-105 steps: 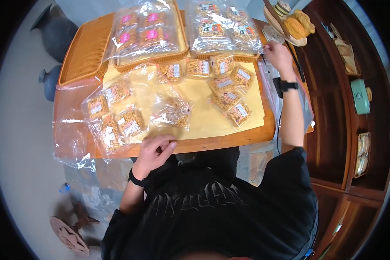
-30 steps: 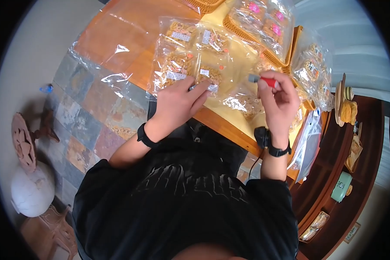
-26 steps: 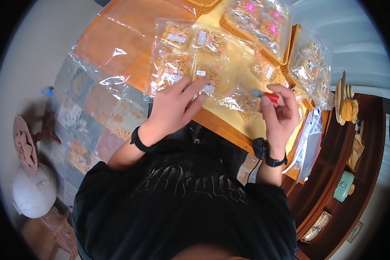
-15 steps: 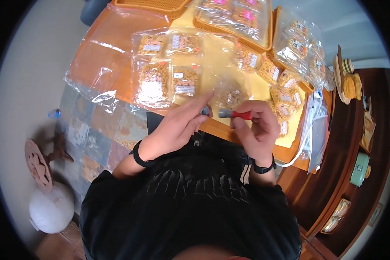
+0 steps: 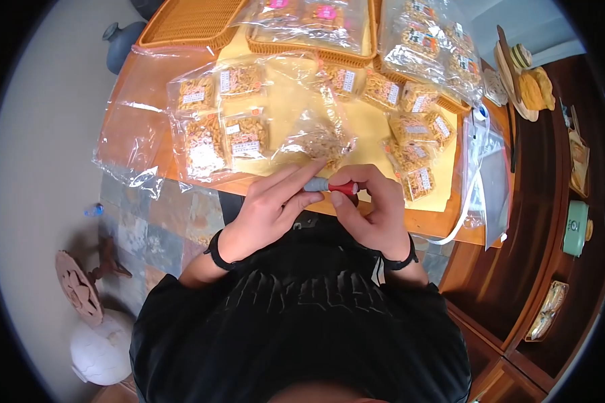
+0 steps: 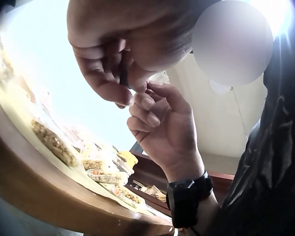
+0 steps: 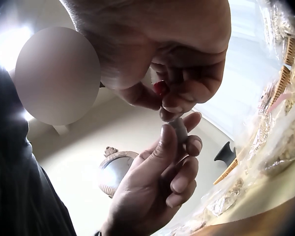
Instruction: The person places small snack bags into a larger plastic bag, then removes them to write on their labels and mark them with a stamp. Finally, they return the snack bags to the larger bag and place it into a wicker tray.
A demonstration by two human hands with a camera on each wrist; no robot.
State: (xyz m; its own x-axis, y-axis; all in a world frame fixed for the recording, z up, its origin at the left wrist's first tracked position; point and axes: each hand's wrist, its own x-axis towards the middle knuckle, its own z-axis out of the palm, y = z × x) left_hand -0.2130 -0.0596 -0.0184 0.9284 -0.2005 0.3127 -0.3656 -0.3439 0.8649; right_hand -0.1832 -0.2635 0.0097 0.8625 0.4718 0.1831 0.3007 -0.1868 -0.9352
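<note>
Both hands meet above the table's front edge at a small red-and-grey cylinder (image 5: 329, 186). My left hand (image 5: 265, 209) pinches its pale grey end (image 7: 178, 129) between thumb and fingers. My right hand (image 5: 373, 211) pinches the red end (image 7: 161, 88) with thumb and curled forefinger. What the cylinder is, I cannot tell. Just beyond the fingers lies a clear plastic bag with a crumpled bundle (image 5: 319, 142). To the left, a clear bag holds several snack packs with white labels, one of them a square pack (image 5: 247, 134).
More labelled snack packs (image 5: 410, 127) lie on yellow paper (image 5: 370, 127) to the right. Wicker baskets with bagged snacks (image 5: 420, 40) line the back, beside a wicker tray (image 5: 188, 27). Clear zip bags (image 5: 487, 195) hang at the right edge. Dark wooden shelves (image 5: 491, 282) stand right.
The right hand has brought the red-and-grey cylinder left and down to the left hand. The left hand has left the bagged packs, and the two hands now join at the cylinder.
</note>
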